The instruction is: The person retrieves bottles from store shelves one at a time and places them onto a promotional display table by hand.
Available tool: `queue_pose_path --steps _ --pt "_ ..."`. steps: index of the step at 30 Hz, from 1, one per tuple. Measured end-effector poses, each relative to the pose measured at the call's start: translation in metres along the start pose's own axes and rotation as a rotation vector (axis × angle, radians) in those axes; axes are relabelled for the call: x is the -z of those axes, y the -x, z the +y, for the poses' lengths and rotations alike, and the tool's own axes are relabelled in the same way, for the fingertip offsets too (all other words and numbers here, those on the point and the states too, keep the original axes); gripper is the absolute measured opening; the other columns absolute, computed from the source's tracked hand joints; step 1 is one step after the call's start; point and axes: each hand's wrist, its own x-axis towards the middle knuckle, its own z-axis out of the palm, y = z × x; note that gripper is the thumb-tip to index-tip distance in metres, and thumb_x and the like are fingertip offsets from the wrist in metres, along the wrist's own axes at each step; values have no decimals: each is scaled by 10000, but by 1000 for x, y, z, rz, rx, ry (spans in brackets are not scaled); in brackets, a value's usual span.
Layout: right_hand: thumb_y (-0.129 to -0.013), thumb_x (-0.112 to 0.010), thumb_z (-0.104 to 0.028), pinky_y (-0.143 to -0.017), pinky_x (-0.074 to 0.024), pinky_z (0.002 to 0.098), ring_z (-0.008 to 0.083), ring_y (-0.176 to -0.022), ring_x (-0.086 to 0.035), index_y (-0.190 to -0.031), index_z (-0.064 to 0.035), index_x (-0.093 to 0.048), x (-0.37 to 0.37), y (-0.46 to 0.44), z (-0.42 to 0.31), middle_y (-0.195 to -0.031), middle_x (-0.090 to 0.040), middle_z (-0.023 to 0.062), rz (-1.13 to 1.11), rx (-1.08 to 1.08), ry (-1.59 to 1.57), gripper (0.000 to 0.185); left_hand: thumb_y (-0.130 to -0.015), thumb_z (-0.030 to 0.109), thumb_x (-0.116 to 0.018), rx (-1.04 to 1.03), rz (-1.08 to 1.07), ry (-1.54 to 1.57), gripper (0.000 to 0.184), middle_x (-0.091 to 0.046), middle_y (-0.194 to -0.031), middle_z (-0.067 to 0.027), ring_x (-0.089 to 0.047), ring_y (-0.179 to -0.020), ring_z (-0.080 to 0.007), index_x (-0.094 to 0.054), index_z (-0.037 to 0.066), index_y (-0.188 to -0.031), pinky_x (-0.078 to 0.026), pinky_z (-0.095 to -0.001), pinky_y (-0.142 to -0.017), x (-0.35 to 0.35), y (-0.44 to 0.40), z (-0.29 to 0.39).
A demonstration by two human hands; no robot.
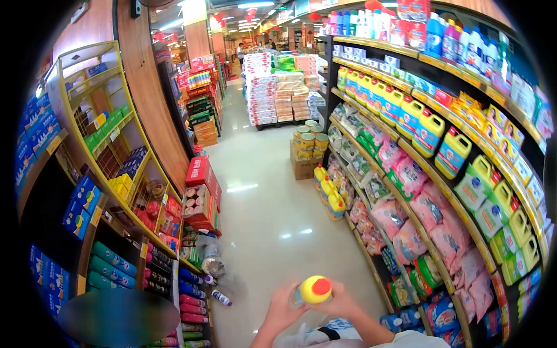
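Observation:
Low in the view, close to my body, is a yellow bottle (pixel 314 290) with a red cap, seen from above. My left hand (pixel 285 304) is closed around its left side. On the other side my right hand (pixel 343 303) grips the same bottle. Most of the bottle's body and its label are hidden below the top and by my fingers. A white bottle with a dark blue cap (pixel 221 297) lies on its side on the floor to the left, beside some plastic wrapping (pixel 232 284).
A shelf unit (pixel 400 136) with yellow jugs (pixel 429 134) and pink bags (pixel 409 243) curves along the right. Yellow bottles (pixel 332 197) and stacked cans (pixel 310 142) stand on the floor. A yellow rack (pixel 130 200) and red boxes (pixel 203 174) line the left. A loaded pallet (pixel 272 93) is ahead.

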Motion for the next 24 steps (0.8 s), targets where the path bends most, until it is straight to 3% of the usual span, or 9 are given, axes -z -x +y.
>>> queue_pose_path --steps 4,7,12,17,24 --pt "-668 -855 -259 -916 -475 360 261 -1042 -623 -1148 -45 -623 -1 -46 26 -1099 -653 134 -141 98 124 575 -685 228 -830 289 -123 14 652 -612 -1208 -142 -557 -1160 -332 -543 68 -1248 -449 -402 -962 2 -22 -35" --pt "-672 -852 -260 -918 -472 364 264 -1045 -620 -1158 -46 -617 -2 -89 40 -1100 -653 129 -115 92 19 580 -657 258 -861 245 -49 38 639 -653 -1103 -153 -625 -1065 -312 -583 45 -1191 -492 -383 -911 6 -60 -54" --pt "-674 -852 -271 -920 -474 370 270 -1055 -613 -1183 -47 -603 11 -177 65 -1144 -631 133 -133 48 -91 609 -696 249 -832 325 -96 15 620 -648 -1146 -125 -617 -1096 -276 -564 63 -1224 -480 -362 -944 13 -147 -89" --pt "-677 -849 -285 -904 -486 374 289 -1057 -604 -1168 -38 -611 31 -284 79 -1130 -624 136 -134 236 -26 600 -683 231 -847 271 -65 -29 635 -658 -1116 -129 -631 -1073 -251 -563 54 -1223 -491 -354 -921 26 -245 -117" --pt "-660 -857 -296 -847 -501 375 290 -952 -619 -1107 -18 -630 29 -394 119 -1038 -634 141 -95 249 64 573 -664 225 -862 345 -72 58 641 -667 -1084 -124 -640 -1035 -229 -572 38 -1204 -489 -361 -912 31 -336 -202"
